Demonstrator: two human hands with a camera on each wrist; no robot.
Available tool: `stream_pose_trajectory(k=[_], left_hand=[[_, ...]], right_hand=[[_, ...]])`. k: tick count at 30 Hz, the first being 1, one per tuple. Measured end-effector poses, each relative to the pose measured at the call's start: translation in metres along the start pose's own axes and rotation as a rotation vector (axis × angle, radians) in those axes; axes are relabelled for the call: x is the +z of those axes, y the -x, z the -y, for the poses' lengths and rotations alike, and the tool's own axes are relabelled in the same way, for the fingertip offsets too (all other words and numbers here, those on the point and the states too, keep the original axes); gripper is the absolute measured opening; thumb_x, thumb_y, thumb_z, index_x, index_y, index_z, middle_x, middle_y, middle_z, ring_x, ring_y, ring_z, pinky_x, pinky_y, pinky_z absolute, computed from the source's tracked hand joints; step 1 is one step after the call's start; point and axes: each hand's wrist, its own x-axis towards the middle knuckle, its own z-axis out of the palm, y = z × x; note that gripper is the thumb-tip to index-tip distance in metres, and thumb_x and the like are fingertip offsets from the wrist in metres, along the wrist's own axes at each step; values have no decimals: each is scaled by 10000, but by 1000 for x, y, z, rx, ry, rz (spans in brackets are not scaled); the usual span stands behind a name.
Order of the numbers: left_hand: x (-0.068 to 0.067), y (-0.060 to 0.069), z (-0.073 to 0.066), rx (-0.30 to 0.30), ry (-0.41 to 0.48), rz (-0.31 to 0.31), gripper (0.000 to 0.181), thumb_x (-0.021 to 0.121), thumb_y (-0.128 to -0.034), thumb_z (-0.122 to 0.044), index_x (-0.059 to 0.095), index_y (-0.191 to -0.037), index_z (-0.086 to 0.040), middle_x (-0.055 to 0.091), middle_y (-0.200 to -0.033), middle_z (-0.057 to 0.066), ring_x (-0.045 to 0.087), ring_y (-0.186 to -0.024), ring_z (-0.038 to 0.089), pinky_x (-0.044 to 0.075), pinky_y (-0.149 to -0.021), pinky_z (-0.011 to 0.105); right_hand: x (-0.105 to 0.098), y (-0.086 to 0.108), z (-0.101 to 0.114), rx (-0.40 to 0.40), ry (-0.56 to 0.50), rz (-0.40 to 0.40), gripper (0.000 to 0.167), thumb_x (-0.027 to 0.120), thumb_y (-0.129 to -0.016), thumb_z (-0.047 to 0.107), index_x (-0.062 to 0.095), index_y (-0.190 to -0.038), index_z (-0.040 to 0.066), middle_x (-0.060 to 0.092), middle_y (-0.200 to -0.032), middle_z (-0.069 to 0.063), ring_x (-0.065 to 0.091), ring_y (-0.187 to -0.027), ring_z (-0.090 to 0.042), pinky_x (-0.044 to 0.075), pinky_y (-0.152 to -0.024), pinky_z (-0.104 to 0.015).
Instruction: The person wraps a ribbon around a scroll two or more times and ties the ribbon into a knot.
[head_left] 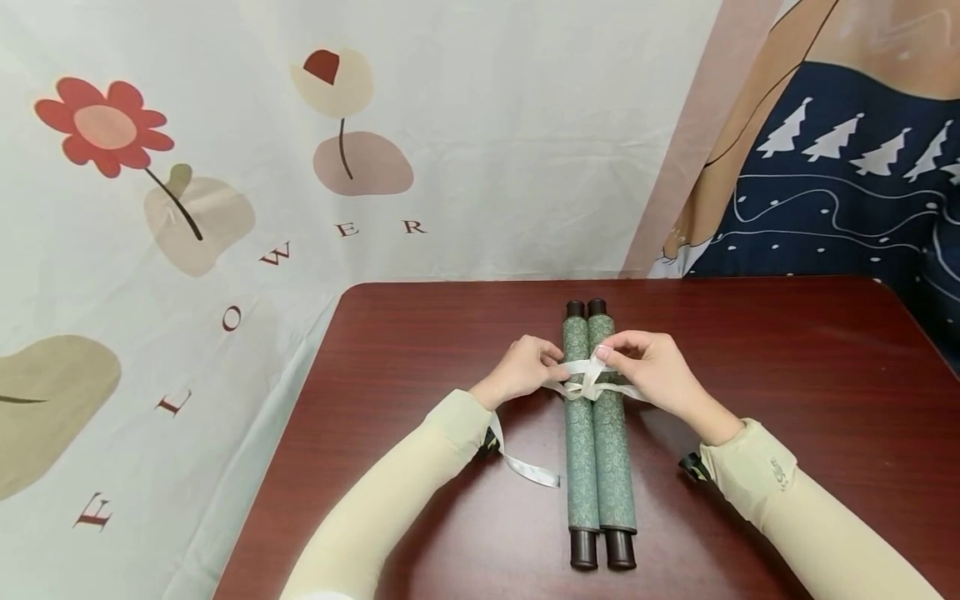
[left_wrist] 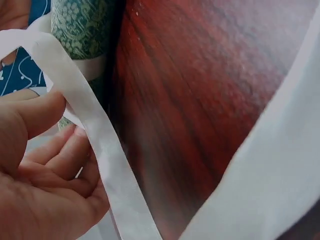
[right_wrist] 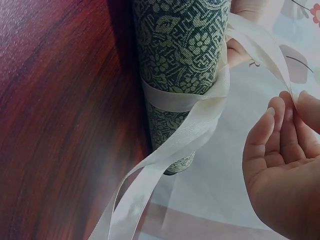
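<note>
Two rolled scrolls (head_left: 582, 467) in green patterned brocade with dark end knobs lie side by side on the table. A white ribbon (head_left: 590, 385) wraps round them above their middle and crosses over itself on top. From the left, my left hand (head_left: 522, 367) pinches a part of the ribbon between thumb and fingers beside the scrolls. My right hand (head_left: 660, 375) pinches another length between thumb and forefinger, raised just over the right scroll. In the right wrist view, ribbon strands (right_wrist: 212, 107) cross at the scroll's side and hang down loosely.
The dark red wooden table (head_left: 420, 333) extends to both sides of the scrolls. One loose ribbon tail (head_left: 534, 475) lies near the left forearm. Behind the table hangs a pale printed cloth (head_left: 525, 167), with a navy tree-patterned part (head_left: 832, 192) at the right.
</note>
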Motion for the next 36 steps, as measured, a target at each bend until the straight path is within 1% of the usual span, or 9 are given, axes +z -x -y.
stream_pose_trajectory(k=[2,5,9,11,18,24,29,33,36], left_hand=[[-1,-1,2,14,-4,-33,149,834,-907,-140,813,-1000,-25,775,-853,36,625,-742,89,475,-666,214],[-5,1,1,43,-13,-82,91,831,-913,-160,830,-889,-72,755,-791,-19,559,-693,77,443,-641,218],[-12,5,-7,73,2,-144,103,807,-934,-174,828,-887,-85,753,-824,-27,564,-735,78,457,-684,229],[-16,8,-12,73,21,-149,102,794,-938,-159,829,-902,-71,764,-848,-7,575,-749,76,467,-693,228],[-22,28,-24,56,75,-91,91,753,-919,-92,834,-900,-55,764,-823,1,556,-702,68,424,-619,217],[-16,46,-35,81,68,-55,96,751,-890,-101,840,-871,-68,779,-791,34,548,-669,42,417,-620,207],[-8,61,-41,108,70,-43,93,768,-889,-147,836,-857,-92,732,-724,-58,500,-625,32,399,-593,212],[-1,72,-48,155,72,-38,100,737,-877,-133,830,-855,-106,693,-740,-141,495,-643,10,408,-596,203],[7,79,-52,232,81,-5,118,706,-868,-90,822,-854,-74,689,-738,-125,491,-640,0,412,-607,183]], right_hand=[[0,0,-1,-2,7,0,109,782,-953,120,806,-1008,29,762,-860,-85,620,-688,-88,490,-614,-223],[-1,0,-1,-3,16,0,103,782,-953,126,808,-1001,39,754,-838,-75,600,-666,-89,472,-590,-232],[-3,-1,-1,-2,27,-5,100,785,-953,135,810,-994,47,739,-809,-63,586,-659,-97,456,-580,-232],[-4,-1,-1,-1,29,-7,100,788,-950,137,810,-991,48,730,-794,-61,574,-648,-97,449,-570,-233],[-9,-4,-4,19,28,13,75,783,-949,120,806,-982,56,683,-740,-163,538,-597,-109,433,-521,-253],[-13,-7,-8,11,49,12,68,780,-950,120,801,-973,59,700,-765,-176,546,-610,-113,446,-538,-257],[-15,-11,-11,11,68,23,64,776,-954,122,801,-972,66,723,-802,-154,550,-644,-107,445,-568,-251],[-18,-13,-11,18,79,41,76,771,-961,135,801,-974,67,737,-802,-85,586,-682,-105,466,-608,-242],[-20,-15,-11,32,56,59,95,765,-967,138,794,-982,49,749,-814,-76,673,-719,-151,503,-647,-228]])
